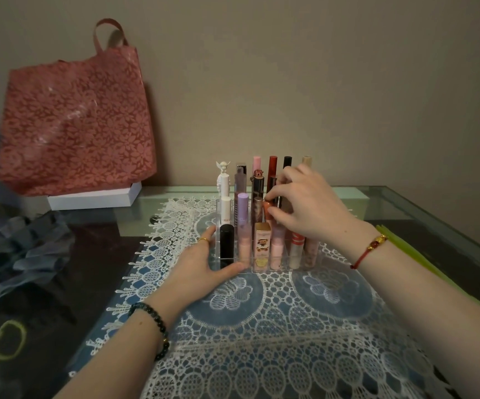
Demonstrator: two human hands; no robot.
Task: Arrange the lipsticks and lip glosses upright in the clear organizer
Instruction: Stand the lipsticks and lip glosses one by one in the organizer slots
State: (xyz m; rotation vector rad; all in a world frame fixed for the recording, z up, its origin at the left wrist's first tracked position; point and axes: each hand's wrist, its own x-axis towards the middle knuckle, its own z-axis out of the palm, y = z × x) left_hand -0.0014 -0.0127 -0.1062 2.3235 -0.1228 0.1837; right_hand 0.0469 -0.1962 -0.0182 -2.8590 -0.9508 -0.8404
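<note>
The clear organizer (264, 268) stands on a white lace mat on the glass table, holding several upright lipsticks and glosses in three rows. A black tube (226, 239) and a gold boxed lipstick (262, 243) stand in the front row. My left hand (204, 264) rests against the organizer's front left corner, thumb and fingers spread around it. My right hand (308, 204) reaches over the right side, thumb and fingertips pinched on an orange-capped tube (267, 210) in the middle row. The tubes behind that hand are partly hidden.
A red floral bag (75, 122) leans on the wall at the back left, above a white box (95, 197). Crumpled grey cloth (23, 249) lies at the left. Yellow-green strips (434, 269) run along the table's right edge. The lace mat (276, 326) spreads toward me.
</note>
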